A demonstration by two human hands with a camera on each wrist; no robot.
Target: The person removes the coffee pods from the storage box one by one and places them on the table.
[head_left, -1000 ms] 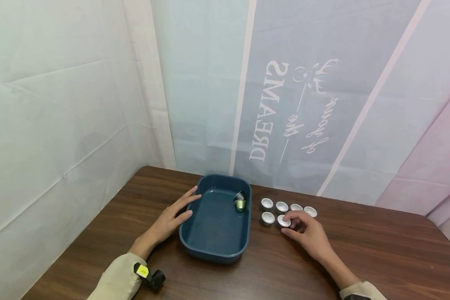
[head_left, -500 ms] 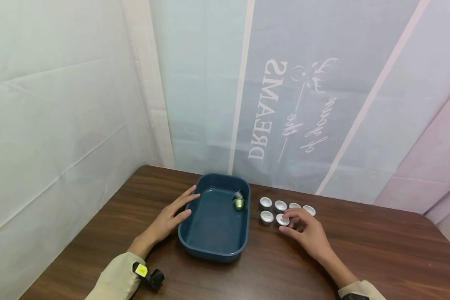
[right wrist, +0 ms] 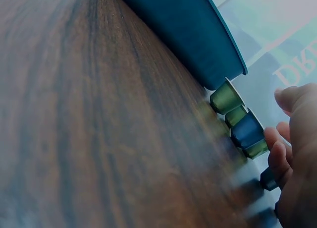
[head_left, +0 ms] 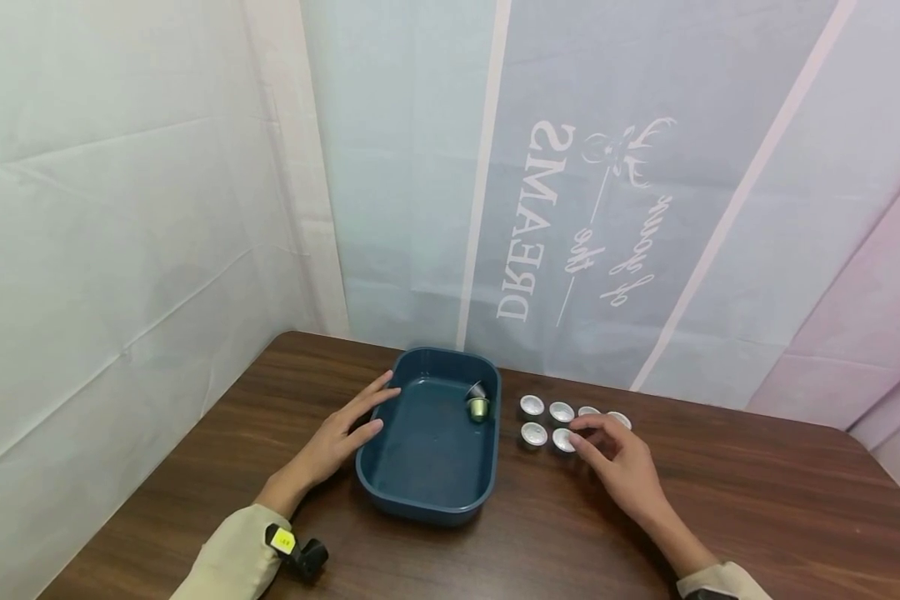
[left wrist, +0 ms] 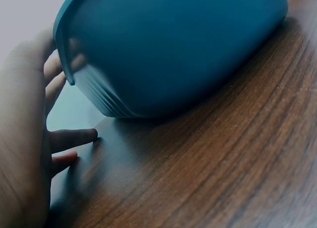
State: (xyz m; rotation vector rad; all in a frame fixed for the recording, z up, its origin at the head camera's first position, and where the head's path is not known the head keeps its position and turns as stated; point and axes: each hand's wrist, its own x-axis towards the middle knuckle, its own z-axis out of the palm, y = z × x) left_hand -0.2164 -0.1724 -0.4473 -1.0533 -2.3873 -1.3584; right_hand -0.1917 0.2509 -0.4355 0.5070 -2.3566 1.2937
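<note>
My left hand (head_left: 335, 439) rests its spread fingers on the left rim of a blue rectangular bin (head_left: 371, 492); in the left wrist view the hand (left wrist: 25, 124) has some fingers behind the rim and others near the tabletop. Two coffee capsules, one green-gold (head_left: 478, 408) and one silvery (head_left: 477, 390), lie inside at the right wall. Right of the bin, several capsules stand lid up in two rows. My right hand (head_left: 630, 471) hovers beside the front-row capsule (head_left: 562, 440), thumb and index parted. In the right wrist view that capsule looks dark blue (right wrist: 247, 130), beside a green one (right wrist: 227, 98).
The dark wooden table (head_left: 570, 533) meets a pale printed curtain (head_left: 570, 208) at its back edge and a white one (head_left: 135, 208) on the left. Further capsules, partly covered by my right hand, stand in the back row, such as one silver-lidded capsule (head_left: 561, 412).
My right thumb has lifted away from the front-row capsule and the fingers have shifted slightly right. That capsule still stands on the table. My left hand and the bin stay put.
</note>
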